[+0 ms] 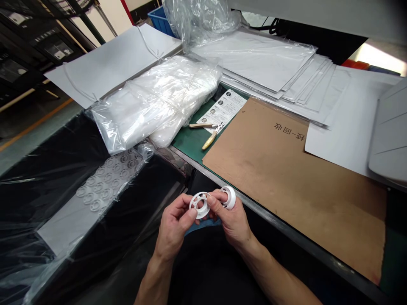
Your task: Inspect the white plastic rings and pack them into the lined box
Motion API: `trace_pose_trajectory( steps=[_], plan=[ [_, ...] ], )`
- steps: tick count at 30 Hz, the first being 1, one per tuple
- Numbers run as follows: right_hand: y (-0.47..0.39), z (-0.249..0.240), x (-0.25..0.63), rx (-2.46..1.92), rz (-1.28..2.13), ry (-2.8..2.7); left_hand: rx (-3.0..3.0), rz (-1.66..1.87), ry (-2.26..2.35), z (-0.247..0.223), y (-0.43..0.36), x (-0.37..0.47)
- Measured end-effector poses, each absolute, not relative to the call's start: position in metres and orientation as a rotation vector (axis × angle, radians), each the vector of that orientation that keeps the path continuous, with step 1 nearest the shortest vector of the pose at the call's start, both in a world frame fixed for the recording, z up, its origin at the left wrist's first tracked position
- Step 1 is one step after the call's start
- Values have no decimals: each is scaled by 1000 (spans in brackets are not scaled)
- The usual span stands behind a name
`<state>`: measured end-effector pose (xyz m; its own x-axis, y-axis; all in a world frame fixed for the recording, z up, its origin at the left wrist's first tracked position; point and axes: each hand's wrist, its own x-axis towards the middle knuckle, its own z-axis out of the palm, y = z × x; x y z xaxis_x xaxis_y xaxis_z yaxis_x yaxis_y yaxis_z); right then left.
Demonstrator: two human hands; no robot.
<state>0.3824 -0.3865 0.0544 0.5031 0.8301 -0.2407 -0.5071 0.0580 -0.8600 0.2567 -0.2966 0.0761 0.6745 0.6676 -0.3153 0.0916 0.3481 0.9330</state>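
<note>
Both hands are close together in front of the table's near edge. My left hand (pixel 174 222) pinches the left rim of a white plastic ring (pixel 191 203) that has a round hole and small openings. Thumb and fingers of my right hand (pixel 233 218) hold the same ring's right side. A second white plastic ring (pixel 232 197) sits around or against a finger of my right hand; exactly how it is held is partly hidden.
A brown cardboard sheet (pixel 286 186) covers much of the green table. Pliers (pixel 210 136) lie by a printed label sheet (pixel 230 103). Bagged white material (pixel 162 93) and stacked white sheets (pixel 263 59) lie behind. At left, a plastic-lined box (pixel 63 228) contains several rings (pixel 98 186).
</note>
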Motion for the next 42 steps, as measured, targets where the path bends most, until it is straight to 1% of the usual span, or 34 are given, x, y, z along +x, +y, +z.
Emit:
trace_pose_trajectory(
  steps=[3,10,16,21,27,34,42],
  plan=[
    [-387,48,382,-1115,1017,-364,1107,522,771,81,-300,261],
    [-390,39,379,-1189,736,-536,816,531,888,91,-305,272],
    [-393,39,377,-1176,722,-541,837,514,789,91,-306,273],
    [-392,39,375,-1106,775,-524,816,510,792,94,-305,273],
    [-392,40,376,-1144,756,-534,780,504,776,97,-305,274],
    [-396,41,374,-1307,478,-751,757,537,792,90,-308,274],
    [-398,41,373,-1349,371,-762,773,516,732,91,-309,274]
  ],
)
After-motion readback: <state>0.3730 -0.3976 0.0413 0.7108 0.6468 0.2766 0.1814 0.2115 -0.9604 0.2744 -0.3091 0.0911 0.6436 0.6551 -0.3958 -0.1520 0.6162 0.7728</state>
